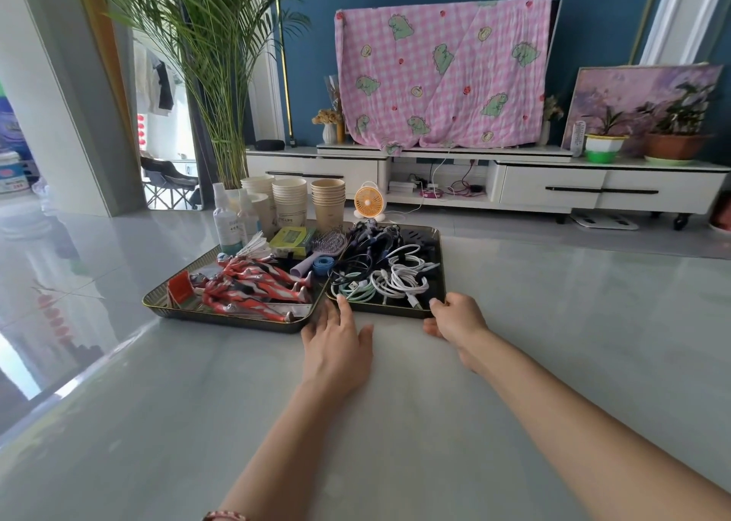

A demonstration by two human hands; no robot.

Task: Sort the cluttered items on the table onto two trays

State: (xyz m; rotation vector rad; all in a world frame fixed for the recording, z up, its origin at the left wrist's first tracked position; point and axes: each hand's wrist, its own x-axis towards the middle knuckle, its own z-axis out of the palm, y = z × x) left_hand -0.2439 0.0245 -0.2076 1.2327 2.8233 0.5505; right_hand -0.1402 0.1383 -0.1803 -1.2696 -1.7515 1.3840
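Straight ahead on the desk [553,323], touching side by side: toy-figure tray [229,320] at left, cable tray [441,259] at right, both full. Left hand [336,346] spread flat, fingertips at the cable tray's near-left corner; right hand [455,319] pinches its near-right rim.

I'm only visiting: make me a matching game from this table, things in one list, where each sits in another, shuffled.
Things:
1 toy figures
2 white cables
3 paper cups
4 right hand

Places:
a behind both trays
b gripping the near corner of the right tray
c in the left tray
d in the right tray

Pairs: 1-c, 2-d, 3-a, 4-b
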